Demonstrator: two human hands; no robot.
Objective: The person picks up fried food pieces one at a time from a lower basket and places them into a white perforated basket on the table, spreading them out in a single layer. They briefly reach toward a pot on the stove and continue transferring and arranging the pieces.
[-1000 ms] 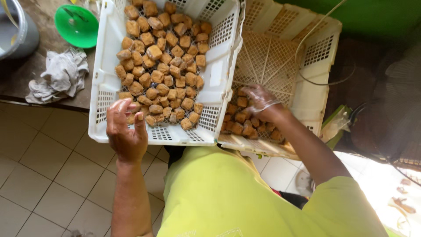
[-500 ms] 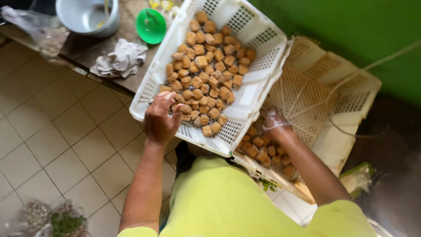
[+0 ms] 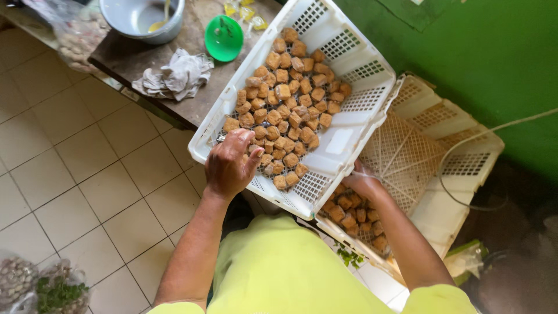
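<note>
sorting fried brown cubes (image 3: 285, 107) in white crate (image 3: 354, 64), tilted off worktop (image 3: 192, 107) edge | left hand (image 3: 229, 166) at crate's near corner, fingers curled over cubes | right hand (image 3: 363, 183) in cream crate (image 3: 459, 148), fingers hidden, cannot tell | next, likely: steady crate

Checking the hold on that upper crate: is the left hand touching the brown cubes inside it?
Touching. The head view shows the left hand resting over the crate rim, fingers on the brown cubes.

Table (image 3: 200, 99): dark, worn, far left.
On it: metal bowl (image 3: 142, 20), green funnel (image 3: 224, 38), crumpled cloth (image 3: 174, 74), white crate (image 3: 302, 99) overhanging.
</note>
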